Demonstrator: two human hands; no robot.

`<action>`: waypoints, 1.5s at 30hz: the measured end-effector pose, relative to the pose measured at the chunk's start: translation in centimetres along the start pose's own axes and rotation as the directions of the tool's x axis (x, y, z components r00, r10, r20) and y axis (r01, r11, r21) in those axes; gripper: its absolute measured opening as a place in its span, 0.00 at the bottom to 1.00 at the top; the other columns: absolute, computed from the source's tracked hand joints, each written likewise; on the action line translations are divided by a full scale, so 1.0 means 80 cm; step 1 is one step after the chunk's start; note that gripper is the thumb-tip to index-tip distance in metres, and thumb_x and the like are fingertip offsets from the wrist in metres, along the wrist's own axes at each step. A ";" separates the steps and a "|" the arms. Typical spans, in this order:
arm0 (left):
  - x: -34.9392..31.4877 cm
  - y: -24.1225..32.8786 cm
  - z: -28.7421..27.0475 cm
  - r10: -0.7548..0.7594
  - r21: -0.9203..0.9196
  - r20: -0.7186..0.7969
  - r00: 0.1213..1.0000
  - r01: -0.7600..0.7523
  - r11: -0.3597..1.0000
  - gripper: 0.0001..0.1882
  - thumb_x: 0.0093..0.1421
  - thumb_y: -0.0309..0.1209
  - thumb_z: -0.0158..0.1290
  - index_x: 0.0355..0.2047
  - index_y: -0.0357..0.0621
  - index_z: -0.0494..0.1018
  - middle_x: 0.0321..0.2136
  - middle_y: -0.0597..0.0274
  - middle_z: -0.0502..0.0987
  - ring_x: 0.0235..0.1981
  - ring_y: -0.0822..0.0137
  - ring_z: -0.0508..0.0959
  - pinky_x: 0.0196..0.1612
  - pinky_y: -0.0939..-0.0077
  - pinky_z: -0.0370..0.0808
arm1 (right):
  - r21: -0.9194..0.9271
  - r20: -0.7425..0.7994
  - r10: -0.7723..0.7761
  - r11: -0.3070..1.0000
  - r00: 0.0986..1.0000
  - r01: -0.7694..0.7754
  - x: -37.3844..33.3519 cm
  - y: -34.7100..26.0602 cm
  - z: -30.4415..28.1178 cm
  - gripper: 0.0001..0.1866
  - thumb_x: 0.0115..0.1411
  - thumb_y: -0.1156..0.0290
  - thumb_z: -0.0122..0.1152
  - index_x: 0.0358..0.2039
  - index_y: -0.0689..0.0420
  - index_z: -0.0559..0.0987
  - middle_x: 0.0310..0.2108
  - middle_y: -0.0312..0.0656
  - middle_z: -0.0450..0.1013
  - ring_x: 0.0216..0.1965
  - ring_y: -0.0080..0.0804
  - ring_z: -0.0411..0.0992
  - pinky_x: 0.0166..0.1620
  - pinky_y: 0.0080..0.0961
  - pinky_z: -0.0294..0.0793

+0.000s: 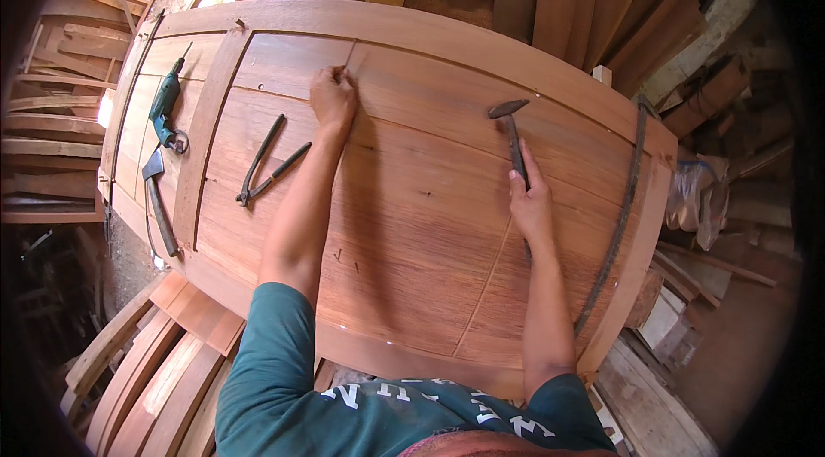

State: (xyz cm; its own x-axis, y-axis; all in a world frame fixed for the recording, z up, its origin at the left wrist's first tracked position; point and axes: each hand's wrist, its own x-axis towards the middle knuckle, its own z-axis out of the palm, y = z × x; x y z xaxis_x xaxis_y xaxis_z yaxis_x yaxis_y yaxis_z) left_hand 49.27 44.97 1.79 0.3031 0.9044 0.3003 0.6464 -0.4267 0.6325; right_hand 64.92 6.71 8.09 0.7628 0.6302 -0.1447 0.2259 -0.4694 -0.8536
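A large wooden door panel [430, 259], with a raised frame and grooved boards, lies flat before me. Near its far edge my left hand [333, 100] is closed in a pinch, with a thin nail [352, 53] showing at the fingertips. My right hand [532, 201] is wrapped round the handle of a hammer [509, 110], its head held above the right part of the panel. Left of my left forearm, pincers [268, 167] lie with their handles spread. Two loose nails [338, 255] rest on the boards between my arms.
A green power drill [165, 105] and a hatchet [156, 199] lie on the panel's left end. A dark strap [630, 191] crosses its right end. Curved wood pieces [64, 100] are stacked at the left, with planks [550, 2] behind and a plastic bag [698, 195] at the right.
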 end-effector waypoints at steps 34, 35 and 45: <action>0.008 0.007 0.013 0.109 -0.083 0.067 0.992 -0.103 0.991 0.08 0.67 0.31 0.59 0.39 0.41 0.85 0.35 0.45 0.79 0.38 0.43 0.80 0.44 0.52 0.78 | -0.012 0.116 -0.052 0.998 0.992 0.054 0.075 -0.116 0.086 0.30 0.73 0.72 0.55 0.74 0.47 0.67 0.70 0.53 0.69 0.71 0.47 0.68 0.69 0.34 0.68; 0.008 0.007 0.012 0.103 -0.074 0.082 0.991 -0.097 0.992 0.08 0.67 0.31 0.59 0.39 0.42 0.85 0.35 0.45 0.78 0.38 0.42 0.80 0.43 0.52 0.78 | -0.010 0.117 -0.052 0.999 0.992 0.054 0.075 -0.118 0.087 0.29 0.73 0.72 0.55 0.74 0.47 0.67 0.70 0.53 0.68 0.71 0.47 0.68 0.69 0.34 0.68; 0.008 0.011 0.010 0.113 -0.015 0.090 0.990 -0.112 0.994 0.07 0.67 0.32 0.59 0.37 0.42 0.84 0.35 0.46 0.78 0.39 0.42 0.80 0.43 0.51 0.78 | -0.043 0.136 -0.145 0.987 0.980 0.152 0.096 -0.144 0.102 0.30 0.73 0.71 0.55 0.74 0.46 0.67 0.66 0.58 0.71 0.67 0.55 0.70 0.66 0.38 0.71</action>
State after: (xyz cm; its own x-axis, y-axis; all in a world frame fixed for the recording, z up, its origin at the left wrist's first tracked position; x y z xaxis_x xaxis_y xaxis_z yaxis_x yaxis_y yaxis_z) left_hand 50.59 45.15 1.97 0.4356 0.8471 0.3043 0.5980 -0.5251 0.6056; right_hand 63.27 22.01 12.75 0.6328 0.7695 -0.0863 0.3650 -0.3947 -0.8432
